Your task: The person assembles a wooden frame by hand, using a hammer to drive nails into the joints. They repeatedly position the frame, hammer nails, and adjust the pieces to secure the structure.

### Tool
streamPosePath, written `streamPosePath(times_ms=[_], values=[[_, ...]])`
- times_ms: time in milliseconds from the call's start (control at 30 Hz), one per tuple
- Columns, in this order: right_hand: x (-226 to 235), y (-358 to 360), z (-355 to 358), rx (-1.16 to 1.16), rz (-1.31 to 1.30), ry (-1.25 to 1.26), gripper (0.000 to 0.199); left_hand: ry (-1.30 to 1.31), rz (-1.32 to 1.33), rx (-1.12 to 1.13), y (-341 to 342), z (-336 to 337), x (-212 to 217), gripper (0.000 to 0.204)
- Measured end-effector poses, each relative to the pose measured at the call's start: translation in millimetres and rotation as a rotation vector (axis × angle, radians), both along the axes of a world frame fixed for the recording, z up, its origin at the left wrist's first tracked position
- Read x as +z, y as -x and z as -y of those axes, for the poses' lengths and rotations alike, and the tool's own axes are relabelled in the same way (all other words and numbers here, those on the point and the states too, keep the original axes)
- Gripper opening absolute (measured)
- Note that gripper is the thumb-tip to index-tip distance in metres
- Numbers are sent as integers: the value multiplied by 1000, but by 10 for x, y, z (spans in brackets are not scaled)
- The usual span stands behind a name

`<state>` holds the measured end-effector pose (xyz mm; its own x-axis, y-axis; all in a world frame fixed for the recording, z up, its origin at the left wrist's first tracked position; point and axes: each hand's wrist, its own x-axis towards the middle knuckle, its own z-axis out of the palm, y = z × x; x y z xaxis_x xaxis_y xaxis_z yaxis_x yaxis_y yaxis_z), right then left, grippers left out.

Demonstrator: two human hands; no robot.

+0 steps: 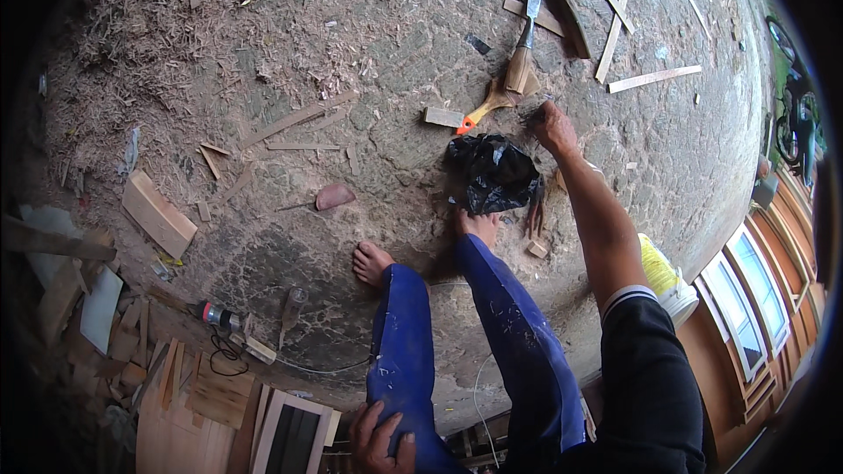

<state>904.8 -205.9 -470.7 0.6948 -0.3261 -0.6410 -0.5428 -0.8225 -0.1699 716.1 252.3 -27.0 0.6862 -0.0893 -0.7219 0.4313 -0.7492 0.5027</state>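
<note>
- Left hand (383, 441) rests on the blue-trousered knee (406, 404), fingers spread, grasping nothing.
- Right hand (551, 125) reaches to the floor (369, 53) beside the black bag (493, 172); whether its fingers grip anything cannot be told.
- Brush (493, 98) lies near.

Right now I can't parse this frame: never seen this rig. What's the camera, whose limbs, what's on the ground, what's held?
There is no machine here. A person wears a wide fisheye camera on the head, looking down, so edges bend near the rim. The legs in blue trousers and both bare arms are the wearer's own. The left hand rests on the left knee, holding nothing. The right hand reaches out to the cracked, sawdust-strewn concrete ground; whether its grip has closed on anything is unclear. Nearest it lie a crumpled black plastic bag, a wooden-handled putty knife and a wooden-handled brush with an orange tip. Thin wooden strips are scattered around.
</note>
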Motion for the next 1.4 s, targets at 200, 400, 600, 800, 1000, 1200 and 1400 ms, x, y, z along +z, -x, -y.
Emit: streamPosePath(times_ms=[200, 400, 600, 800, 1000, 1200, 1400], values=[[51, 29, -13, 304, -18, 41, 22, -12, 33, 5, -19, 20, -39, 29], [-107, 173, -3, 108, 45, 83, 23, -24, 65, -31, 26, 24, -60, 30], [252, 322, 143, -494, 112, -400, 27, -14, -3, 7, 144, 98, -2, 32], [1666, 327, -295, -1072, 108, -1026, 15, 21, -38, -35, 305, 156, -62, 35], [3990, 480, -1377, -702, -30, -1315, 18, 844, -234, 1076, -537, 698, -198, 67], [5707, 506, -2212, -120, 335, -1003, 23, 1728, -296, 1150, -1336, 1068, 804, 76], [6515, 449, -2298, -460, 160, -1359, 25, 2010, -345, 1176, -1515, 857, 1675, 82]])
